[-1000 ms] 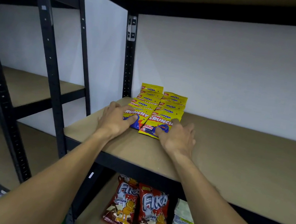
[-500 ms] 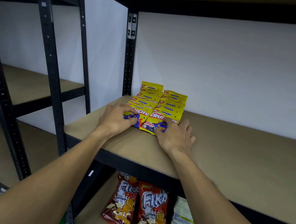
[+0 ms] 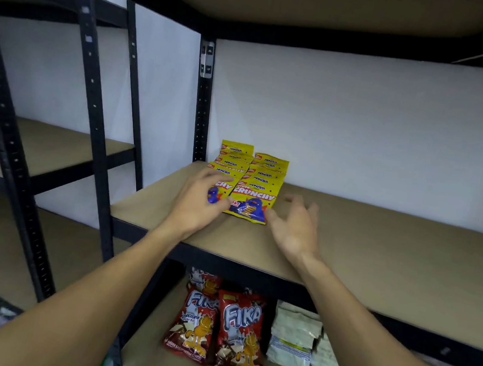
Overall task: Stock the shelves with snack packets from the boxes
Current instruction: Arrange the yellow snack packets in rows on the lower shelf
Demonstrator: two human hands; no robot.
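Yellow Monster Crunchy snack packets (image 3: 250, 181) lie in two shingled rows on the brown fibreboard shelf (image 3: 380, 255), head view. Each packet overlaps the one behind, so that every brand strip shows. The rows run from the white wall toward the front edge, just beside the black rear upright (image 3: 201, 113). Left hand (image 3: 198, 204) lies with fingers extended and relaxed over the front packet of the left row, gripping nothing; contact appears light, though motion blur prevents certainty. Right hand (image 3: 293, 226) is open wide, fingers spread and palm turned inward, just beside the front packet of the right row and apparently clear of it; it too holds nothing. The flanking posture suggests squaring of the two rows rather than placement of a new packet. On the shelf below, red Fika chocolate wafer packets (image 3: 221, 325) lie side by side, with pale packets (image 3: 293, 339) to their right, their print too small to read. No box appears in view. The yellow rows occupy only the left corner of the board, so by judgement stocking is at an early stage, and further packets must come from outside the frame.
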